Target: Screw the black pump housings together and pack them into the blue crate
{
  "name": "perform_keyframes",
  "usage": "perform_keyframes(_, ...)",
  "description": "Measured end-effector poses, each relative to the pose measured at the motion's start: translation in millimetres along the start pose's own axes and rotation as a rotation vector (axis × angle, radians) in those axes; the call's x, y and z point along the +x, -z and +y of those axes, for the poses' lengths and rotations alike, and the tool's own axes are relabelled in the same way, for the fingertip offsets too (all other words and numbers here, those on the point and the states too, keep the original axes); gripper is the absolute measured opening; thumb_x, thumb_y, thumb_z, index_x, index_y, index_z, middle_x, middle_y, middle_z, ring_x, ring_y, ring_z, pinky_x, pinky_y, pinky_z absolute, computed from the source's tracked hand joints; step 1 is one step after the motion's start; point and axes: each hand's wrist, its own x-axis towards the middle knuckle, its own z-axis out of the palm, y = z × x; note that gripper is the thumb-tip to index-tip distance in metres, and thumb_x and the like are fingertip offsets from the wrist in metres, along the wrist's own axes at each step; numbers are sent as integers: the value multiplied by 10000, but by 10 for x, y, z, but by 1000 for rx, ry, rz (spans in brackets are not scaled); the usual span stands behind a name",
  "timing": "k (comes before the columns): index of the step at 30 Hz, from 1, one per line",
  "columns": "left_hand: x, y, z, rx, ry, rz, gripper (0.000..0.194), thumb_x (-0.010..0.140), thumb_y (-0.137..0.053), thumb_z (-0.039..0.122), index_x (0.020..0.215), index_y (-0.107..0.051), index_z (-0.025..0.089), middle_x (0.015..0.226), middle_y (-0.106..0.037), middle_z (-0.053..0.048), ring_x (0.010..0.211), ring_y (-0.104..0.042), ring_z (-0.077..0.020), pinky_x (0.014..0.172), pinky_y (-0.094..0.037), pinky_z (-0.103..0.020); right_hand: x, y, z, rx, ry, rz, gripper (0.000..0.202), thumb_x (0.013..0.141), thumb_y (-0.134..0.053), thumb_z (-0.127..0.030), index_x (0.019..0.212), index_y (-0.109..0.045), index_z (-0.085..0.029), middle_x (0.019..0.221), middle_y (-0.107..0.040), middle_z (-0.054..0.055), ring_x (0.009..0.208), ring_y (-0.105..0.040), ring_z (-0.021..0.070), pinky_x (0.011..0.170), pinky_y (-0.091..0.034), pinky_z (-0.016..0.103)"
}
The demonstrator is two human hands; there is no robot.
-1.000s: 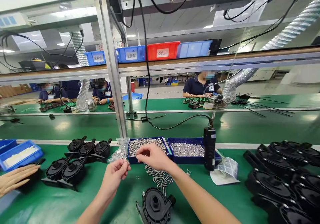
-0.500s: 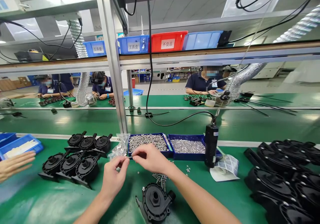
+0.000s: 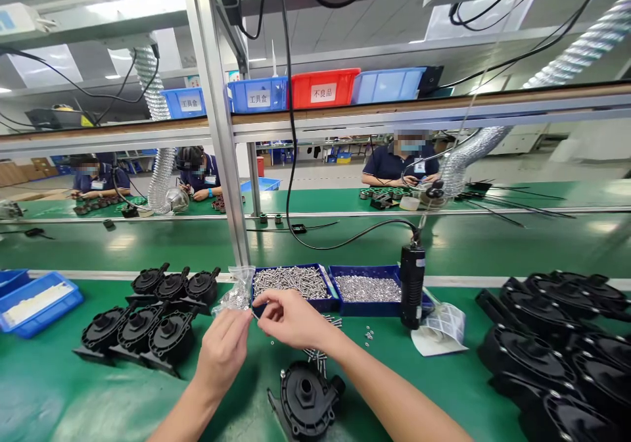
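Above the bench, in front of the parts trays, my two hands meet at the fingertips. My right hand (image 3: 290, 321) pinches a small thin metal screw (image 3: 255, 315), largely covered by the fingers. My left hand (image 3: 223, 346) is closed, thumb and fingertips pressed together at the screw's other end; anything else inside its pinch is hidden. Below them lies a round black plastic housing (image 3: 306, 396) with a central spout and one screw standing at its rim. Loose screws (image 3: 318, 358) lie just behind it. A blue tray of screws (image 3: 328, 305) and a blue tray of washers or nuts (image 3: 369, 308) stand behind.
A black electric screwdriver (image 3: 412, 287) hangs by the right tray, above a crumpled paper sheet (image 3: 441, 330). A clear plastic bag (image 3: 236, 291) sits left of the trays. Black housings stand left (image 3: 170, 337) and pile up right (image 3: 537, 356). Co-workers sit across the bench.
The left hand has turned more knuckles-up, and the right fingers have shifted slightly around the screw. Another person's hand at the left edge has gone from view. The camera view has shifted slightly.
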Motion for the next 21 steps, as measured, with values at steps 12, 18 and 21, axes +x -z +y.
perform_keyframes(12,-123,-146,29,-519,805,-85,333,1012,-683,520,924,-756,206,828,-749,-42,710,-677,-183,663,-552,-273,-182,533,-260,-324,101,-184,267,845,-676,-139,992,-889,-204,936,-857,48,818,-779,212,717,-557,280)
perform_keyframes(18,-166,-336,150,-913,1219,-264,713,662,-854,844,849,-738,165,758,-717,-51,633,-593,-159,587,-505,-265,-545,676,-439,-724,-82,-319,316,661,-631,3,692,-838,-234,724,-816,21,672,-729,216,563,-427,280)
perform_keyframes(21,-152,-334,206,-956,1280,-314,706,628,-890,821,843,-748,164,785,-735,-58,635,-584,-147,598,-500,-260,-562,554,-395,-797,-112,-307,271,573,-646,33,510,-704,-224,608,-752,21,602,-668,214,528,-372,286)
